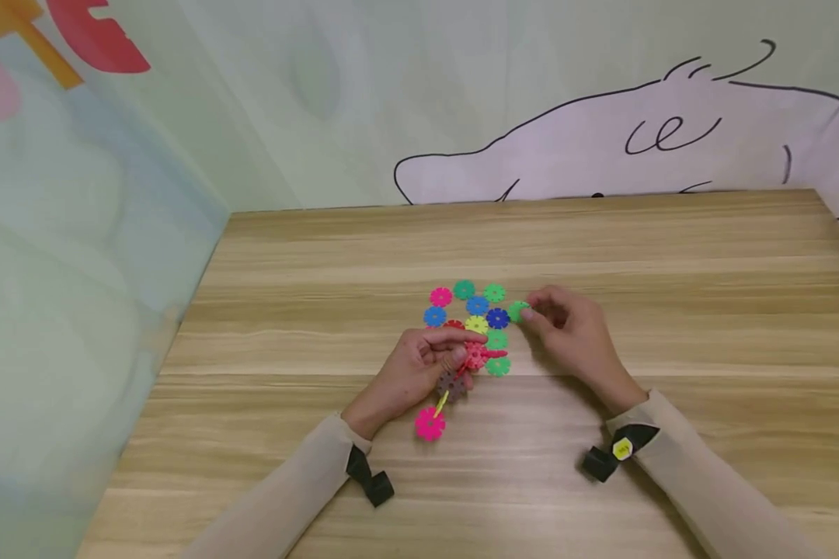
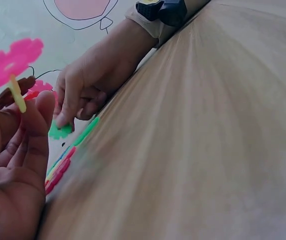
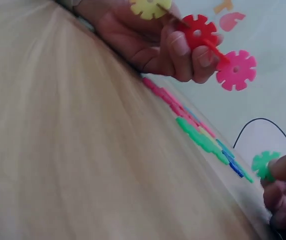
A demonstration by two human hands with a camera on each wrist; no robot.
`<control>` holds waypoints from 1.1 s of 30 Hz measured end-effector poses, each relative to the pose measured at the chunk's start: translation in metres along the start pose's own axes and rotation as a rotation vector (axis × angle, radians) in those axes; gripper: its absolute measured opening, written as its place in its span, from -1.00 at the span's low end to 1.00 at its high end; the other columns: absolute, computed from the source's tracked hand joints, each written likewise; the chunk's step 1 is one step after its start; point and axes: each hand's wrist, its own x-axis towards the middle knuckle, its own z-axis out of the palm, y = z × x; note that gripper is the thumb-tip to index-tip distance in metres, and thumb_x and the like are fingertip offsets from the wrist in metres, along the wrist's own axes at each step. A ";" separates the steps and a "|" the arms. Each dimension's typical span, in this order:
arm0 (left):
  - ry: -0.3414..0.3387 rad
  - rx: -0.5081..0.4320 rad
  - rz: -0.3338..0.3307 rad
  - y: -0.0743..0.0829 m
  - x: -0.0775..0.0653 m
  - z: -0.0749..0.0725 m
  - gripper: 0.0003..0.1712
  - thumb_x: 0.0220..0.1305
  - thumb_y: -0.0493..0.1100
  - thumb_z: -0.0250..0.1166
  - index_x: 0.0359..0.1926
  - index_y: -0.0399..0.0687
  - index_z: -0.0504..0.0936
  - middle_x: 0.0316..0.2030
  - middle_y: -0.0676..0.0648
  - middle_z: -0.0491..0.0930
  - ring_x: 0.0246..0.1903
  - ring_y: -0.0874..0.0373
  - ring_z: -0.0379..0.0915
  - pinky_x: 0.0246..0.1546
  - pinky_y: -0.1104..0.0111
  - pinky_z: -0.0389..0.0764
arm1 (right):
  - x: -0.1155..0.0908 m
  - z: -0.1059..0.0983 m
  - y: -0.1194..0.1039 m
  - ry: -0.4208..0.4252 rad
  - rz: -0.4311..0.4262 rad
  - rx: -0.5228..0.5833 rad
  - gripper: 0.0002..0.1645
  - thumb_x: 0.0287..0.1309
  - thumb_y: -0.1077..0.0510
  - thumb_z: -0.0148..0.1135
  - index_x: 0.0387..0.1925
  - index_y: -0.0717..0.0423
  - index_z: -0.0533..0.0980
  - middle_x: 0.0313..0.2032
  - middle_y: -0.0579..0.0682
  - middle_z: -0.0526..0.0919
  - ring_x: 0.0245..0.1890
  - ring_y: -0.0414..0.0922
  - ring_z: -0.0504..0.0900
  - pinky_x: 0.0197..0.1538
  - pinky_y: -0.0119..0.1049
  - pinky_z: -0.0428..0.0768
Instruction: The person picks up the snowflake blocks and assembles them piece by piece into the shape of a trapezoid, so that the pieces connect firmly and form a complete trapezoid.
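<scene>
My left hand holds a chain of notched plastic discs slotted together. In it I see a pink disc, a yellow disc seen edge-on, a brown disc and red-pink discs near the fingertips. My right hand pinches a green notched disc between thumb and fingers, at the right side of the loose discs. The right wrist view shows this green disc raised off the tabletop. Part of the chain is hidden behind the left fingers.
Several loose discs lie flat on the wooden table, among them a blue disc, a dark blue disc, a yellow disc and a green disc. A painted wall stands behind the table's far edge.
</scene>
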 end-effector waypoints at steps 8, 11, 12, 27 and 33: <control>0.005 -0.006 0.015 0.000 0.001 0.000 -0.66 0.64 -0.23 0.18 0.26 -0.27 0.68 -0.40 0.03 0.82 -0.36 0.27 0.80 -0.33 0.52 0.68 | -0.019 -0.008 -0.007 -0.074 0.088 0.446 -0.95 0.35 0.37 0.33 -0.19 0.33 0.62 -0.52 -0.18 0.69 -0.64 -0.34 0.48 -0.60 -0.43 0.46; 0.005 -0.005 0.028 0.000 0.001 0.001 -0.65 0.64 -0.20 0.18 0.26 -0.27 0.67 -0.42 0.10 0.81 -0.37 0.28 0.79 -0.29 0.51 0.70 | -0.024 -0.009 -0.009 -0.145 0.094 0.547 -0.96 0.38 0.41 0.23 -0.20 0.29 0.59 -0.57 -0.17 0.68 -0.70 -0.30 0.44 -0.69 -0.37 0.36; 0.007 -0.004 0.030 0.000 0.001 0.001 -0.65 0.64 -0.19 0.18 0.26 -0.26 0.68 -0.43 0.10 0.81 -0.37 0.28 0.79 -0.29 0.50 0.70 | -0.025 -0.009 -0.009 -0.171 0.087 0.570 -0.95 0.39 0.42 0.22 -0.21 0.29 0.58 -0.58 -0.14 0.69 -0.73 -0.28 0.43 -0.72 -0.36 0.34; 0.018 0.003 0.029 0.000 0.001 0.001 -0.66 0.64 -0.21 0.17 0.26 -0.25 0.67 -0.44 0.12 0.81 -0.37 0.28 0.78 -0.32 0.50 0.69 | -0.025 -0.008 -0.011 -0.306 0.014 0.626 -0.94 0.40 0.41 0.22 -0.24 0.39 0.53 -0.62 -0.05 0.68 -0.79 -0.16 0.46 -0.78 -0.25 0.30; 0.011 -0.002 0.039 -0.002 0.001 0.001 -0.65 0.64 -0.18 0.19 0.26 -0.25 0.67 -0.44 0.12 0.81 -0.37 0.28 0.78 -0.32 0.50 0.70 | -0.025 -0.009 -0.011 -0.323 0.025 0.654 -0.94 0.39 0.42 0.21 -0.28 0.32 0.53 -0.63 -0.10 0.69 -0.79 -0.21 0.49 -0.78 -0.25 0.29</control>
